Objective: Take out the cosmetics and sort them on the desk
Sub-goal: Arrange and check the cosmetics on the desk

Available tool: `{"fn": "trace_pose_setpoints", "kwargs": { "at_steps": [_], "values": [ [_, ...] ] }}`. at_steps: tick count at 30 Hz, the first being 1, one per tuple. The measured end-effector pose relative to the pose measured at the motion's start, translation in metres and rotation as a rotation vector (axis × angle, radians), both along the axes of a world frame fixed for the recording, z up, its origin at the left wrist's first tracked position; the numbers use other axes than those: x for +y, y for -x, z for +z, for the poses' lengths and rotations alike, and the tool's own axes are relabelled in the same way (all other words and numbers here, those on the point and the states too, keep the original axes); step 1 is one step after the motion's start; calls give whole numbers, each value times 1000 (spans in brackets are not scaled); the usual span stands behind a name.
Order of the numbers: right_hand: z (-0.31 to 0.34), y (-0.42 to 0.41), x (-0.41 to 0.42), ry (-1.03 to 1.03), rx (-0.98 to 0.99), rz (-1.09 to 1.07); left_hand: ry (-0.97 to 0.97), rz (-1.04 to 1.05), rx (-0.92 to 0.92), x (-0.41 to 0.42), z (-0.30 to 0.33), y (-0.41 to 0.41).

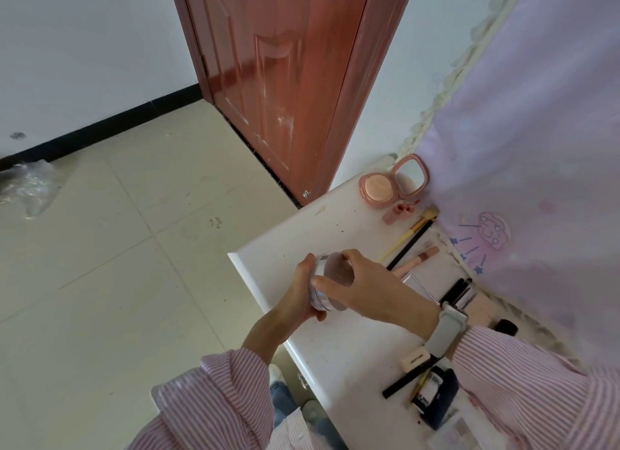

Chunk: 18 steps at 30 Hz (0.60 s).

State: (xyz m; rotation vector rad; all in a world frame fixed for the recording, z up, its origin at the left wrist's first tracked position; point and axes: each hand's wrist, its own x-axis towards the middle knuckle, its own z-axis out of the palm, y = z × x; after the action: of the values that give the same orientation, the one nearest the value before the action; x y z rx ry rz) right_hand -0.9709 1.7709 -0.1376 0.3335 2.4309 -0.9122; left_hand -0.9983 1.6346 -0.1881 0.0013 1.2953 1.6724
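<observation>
Above the front left part of the white desk I hold a round jar with a clear, silver-banded body and a pink top. My left hand wraps its body from the left and below. My right hand has its fingertips on the pink top from the right. Other cosmetics lie on the desk: an open pink compact with a mirror, a small pink tube, a yellow brush, a black pencil, and a pink lip tube.
Black brushes, a white eraser-like block, a black pencil and a dark bottle lie near my right sleeve. A lilac cloth hangs along the desk's right side. A brown door and tiled floor lie to the left.
</observation>
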Motion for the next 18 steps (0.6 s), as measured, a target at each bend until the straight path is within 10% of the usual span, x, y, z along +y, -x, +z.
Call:
{"fn": "trace_pose_setpoints", "kwargs": {
  "at_steps": [8,12,18],
  "values": [
    [10,-6,21,-139,456,479,-62,74,-159,-11,-14,11],
    [0,-12,35,132,478,83,-171,208,-281,-17,-21,24],
    [-30,-11,34,3,595,-300,-74,343,-175,6,-17,54]
  ]
}}
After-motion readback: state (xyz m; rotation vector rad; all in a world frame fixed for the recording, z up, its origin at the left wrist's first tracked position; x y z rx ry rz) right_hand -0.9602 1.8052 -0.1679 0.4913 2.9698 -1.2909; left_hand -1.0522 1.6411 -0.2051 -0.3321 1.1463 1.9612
